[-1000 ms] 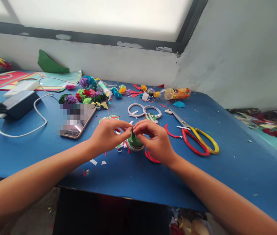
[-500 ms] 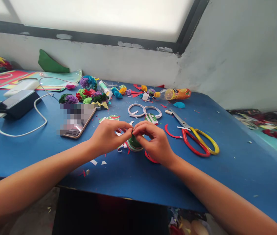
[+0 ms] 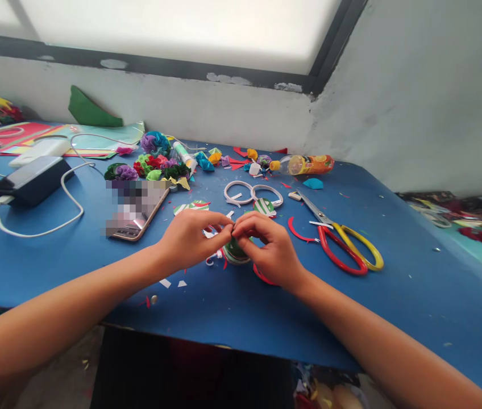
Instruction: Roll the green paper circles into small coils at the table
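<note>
My left hand (image 3: pixel 194 237) and my right hand (image 3: pixel 269 245) meet fingertip to fingertip near the middle of the table. Both are pinched on something small and dark at the touching tips, too small to name. Just below the fingers is a round green and white piece (image 3: pixel 236 253), partly covered by my right hand. A red curved piece (image 3: pixel 265 276) shows from under that hand. Behind the hands lie two joined white rings (image 3: pixel 239 193) and a green-and-white striped paper disc (image 3: pixel 265 207). Another striped green paper piece (image 3: pixel 192 206) rests behind my left hand.
Scissors (image 3: pixel 335 227) with red and yellow handles lie at right, beside a red paper arc (image 3: pixel 298 230). A phone (image 3: pixel 149 213) and a dark box with a white cable (image 3: pixel 32 182) are at left. Paper flowers (image 3: pixel 156 165) and an orange-labelled bottle (image 3: pixel 303 165) lie behind.
The whole view has shifted very slightly. Both hands keep the same pinched pose at the same place, with hardly any visible finger movement.
</note>
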A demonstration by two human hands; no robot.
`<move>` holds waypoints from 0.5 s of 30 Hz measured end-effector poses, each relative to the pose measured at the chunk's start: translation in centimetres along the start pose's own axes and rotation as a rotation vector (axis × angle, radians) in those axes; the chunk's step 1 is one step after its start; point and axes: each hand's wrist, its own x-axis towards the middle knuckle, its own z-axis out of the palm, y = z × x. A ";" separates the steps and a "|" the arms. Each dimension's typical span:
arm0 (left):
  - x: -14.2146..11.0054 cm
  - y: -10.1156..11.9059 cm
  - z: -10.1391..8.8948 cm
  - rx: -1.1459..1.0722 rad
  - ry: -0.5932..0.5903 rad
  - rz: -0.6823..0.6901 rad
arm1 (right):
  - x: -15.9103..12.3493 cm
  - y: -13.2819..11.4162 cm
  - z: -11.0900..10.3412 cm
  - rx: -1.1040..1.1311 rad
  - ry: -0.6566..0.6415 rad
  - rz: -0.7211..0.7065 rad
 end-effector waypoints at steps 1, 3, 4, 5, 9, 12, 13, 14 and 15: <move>0.0 0.0 0.0 -0.001 0.000 0.000 | 0.0 0.0 0.0 0.005 -0.001 -0.001; 0.1 0.0 0.0 -0.006 -0.001 0.005 | 0.0 0.0 0.0 0.011 0.000 0.001; 0.1 0.0 0.0 -0.008 0.000 0.008 | 0.0 0.0 0.0 0.011 0.001 0.003; 0.1 0.0 0.0 -0.010 -0.001 0.008 | 0.0 0.0 0.0 0.013 0.003 0.004; 0.1 0.0 -0.1 -0.013 -0.011 0.000 | 0.0 -0.1 0.0 0.018 0.002 0.001; 0.1 0.0 0.0 -0.019 -0.012 -0.001 | 0.0 -0.1 0.0 0.015 -0.001 0.003; 0.1 0.0 0.0 -0.022 -0.012 0.001 | 0.0 -0.1 0.0 0.014 -0.001 0.004; 0.0 0.0 0.0 -0.024 -0.013 0.003 | 0.0 -0.1 0.0 0.013 -0.001 0.004; 0.0 0.0 0.0 -0.024 -0.014 0.004 | 0.0 -0.1 0.0 0.012 -0.001 0.004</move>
